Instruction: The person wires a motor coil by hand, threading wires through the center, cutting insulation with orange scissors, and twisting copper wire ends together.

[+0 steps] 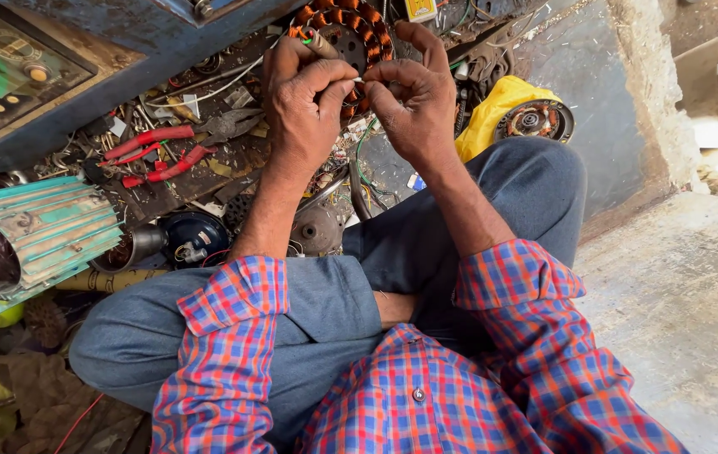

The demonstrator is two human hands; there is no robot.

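Head view
Left hand point(304, 105): clenched in a pinch on one end of a thin white wire point(360, 80).
Right hand point(413, 97): pinched shut on the wire's other end.
Wire: held above the cluttered floor, its long axis level, left to right; mostly hidden by fingertips.
Stator point(350, 34): copper-wound ring behind the hands, partly covered, cut off at the top edge.
Red-handled pliers point(157, 155): laid left of the hands.
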